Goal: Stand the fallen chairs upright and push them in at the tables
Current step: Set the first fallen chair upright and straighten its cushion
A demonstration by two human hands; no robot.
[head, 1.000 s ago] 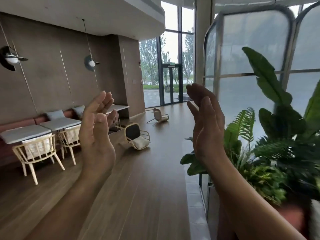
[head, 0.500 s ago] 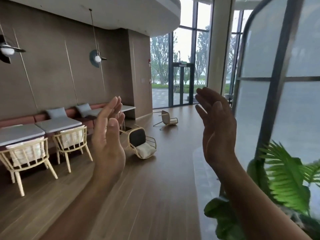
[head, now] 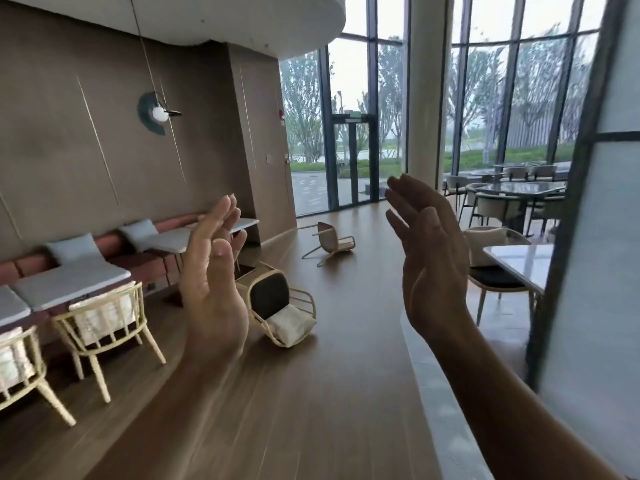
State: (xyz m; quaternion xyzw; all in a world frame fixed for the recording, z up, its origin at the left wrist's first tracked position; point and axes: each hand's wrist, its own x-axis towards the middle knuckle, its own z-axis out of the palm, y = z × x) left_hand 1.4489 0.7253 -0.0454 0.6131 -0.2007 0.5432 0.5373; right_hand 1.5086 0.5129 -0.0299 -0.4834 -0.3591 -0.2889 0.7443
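A pale wooden chair with a dark seat and a white cushion lies on its side on the wood floor, a few steps ahead. Farther back, a second tan chair lies tipped over near the glass doors. My left hand and my right hand are both raised in front of me, palms facing each other, fingers apart, holding nothing. The left hand hides part of the near fallen chair. Neither hand touches a chair.
Along the left wall stand white tables with a red bench and upright pale chairs. On the right are a white table with an upright chair, a frosted glass partition, and dark tables farther back.
My view has advanced and swung right: the green plants have left the frame, and the right-hand tables have come into sight. Both hands stay raised and empty.
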